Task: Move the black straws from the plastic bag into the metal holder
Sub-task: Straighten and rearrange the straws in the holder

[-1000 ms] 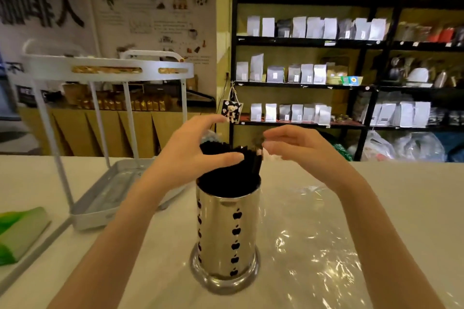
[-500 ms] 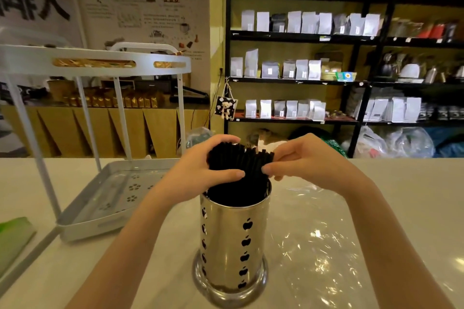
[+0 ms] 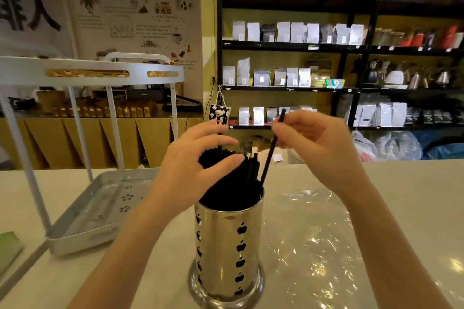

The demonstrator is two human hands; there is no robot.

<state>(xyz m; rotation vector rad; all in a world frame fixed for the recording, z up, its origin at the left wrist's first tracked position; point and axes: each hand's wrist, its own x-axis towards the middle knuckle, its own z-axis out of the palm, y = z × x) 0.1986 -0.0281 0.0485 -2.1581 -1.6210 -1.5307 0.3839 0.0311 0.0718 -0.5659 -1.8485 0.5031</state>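
A shiny metal holder (image 3: 227, 246) with apple-shaped cutouts stands on the counter in front of me, packed with a bundle of black straws (image 3: 233, 180). My left hand (image 3: 195, 165) wraps around the top of the bundle from the left. My right hand (image 3: 313, 143) pinches one single black straw (image 3: 270, 155), tilted, with its lower end at the holder's right rim and its top sticking above my fingers. The clear plastic bag (image 3: 321, 228) lies flat and crinkled on the counter to the right of the holder.
A white two-tier rack (image 3: 82, 75) stands at the left, its perforated lower tray (image 3: 100, 208) close to my left forearm. A green object (image 3: 8, 248) lies at the far left edge. Black shelves (image 3: 326, 88) with pouches fill the background behind the counter.
My right hand has risen from the bundle's top and now holds one straw lifted partly out and tilted. My left hand still grips the bundle.
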